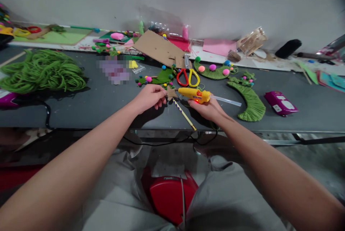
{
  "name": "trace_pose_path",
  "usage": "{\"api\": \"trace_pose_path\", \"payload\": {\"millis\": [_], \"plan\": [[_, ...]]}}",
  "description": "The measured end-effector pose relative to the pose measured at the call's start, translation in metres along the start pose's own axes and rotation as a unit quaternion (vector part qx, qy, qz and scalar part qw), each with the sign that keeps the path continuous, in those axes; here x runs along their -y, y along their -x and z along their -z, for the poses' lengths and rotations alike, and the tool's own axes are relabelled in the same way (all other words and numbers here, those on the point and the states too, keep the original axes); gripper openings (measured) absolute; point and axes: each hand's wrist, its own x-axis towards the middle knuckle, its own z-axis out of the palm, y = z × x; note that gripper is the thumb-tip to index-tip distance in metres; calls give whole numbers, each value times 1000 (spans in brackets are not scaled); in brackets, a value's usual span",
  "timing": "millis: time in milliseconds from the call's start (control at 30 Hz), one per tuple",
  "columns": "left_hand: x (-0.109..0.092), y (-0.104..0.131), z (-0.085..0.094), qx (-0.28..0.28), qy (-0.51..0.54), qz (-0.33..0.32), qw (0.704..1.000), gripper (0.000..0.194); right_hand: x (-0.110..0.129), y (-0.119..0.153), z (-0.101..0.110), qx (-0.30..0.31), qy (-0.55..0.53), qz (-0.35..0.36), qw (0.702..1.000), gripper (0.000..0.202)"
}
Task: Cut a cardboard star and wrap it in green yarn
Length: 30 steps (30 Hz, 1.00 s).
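Observation:
Between the fingertips of my left hand point(151, 98) is a small brown cardboard piece point(171, 93). My right hand point(207, 108) is wrapped round a yellow hot glue gun point(194, 94) with a red light lit and a clear glue stick point(228, 100) sticking out of its back. The gun's nozzle points left, close to the cardboard; whether they touch I cannot tell. A striped pencil point(184, 114) lies slanting just below the cardboard piece. Beyond my hands lie red-and-yellow-handled scissors point(188, 76) and a green piece with coloured pompoms point(159, 77).
At the left is a heap of green yarn point(44, 71). Green yarn-wrapped arcs point(249, 101) and a purple device point(280, 103) lie at the right. A cardboard sheet point(159, 48) leans at the back near the wall. A black cable point(159, 144) hangs below the table's front edge.

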Motion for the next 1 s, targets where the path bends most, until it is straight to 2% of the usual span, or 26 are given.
{"api": "trace_pose_path", "payload": {"millis": [433, 867, 1000], "plan": [[4, -1, 0, 4, 4, -14, 1000, 20, -3, 0, -1, -4, -10, 9, 1000, 21], [2, -2, 1, -18, 58, 14, 998, 22, -2, 0, 0, -6, 1, 6, 1000, 22], [1, -1, 1, -14, 45, 14, 999, 23, -3, 0, 0, -1, 2, 9, 1000, 22]]}}
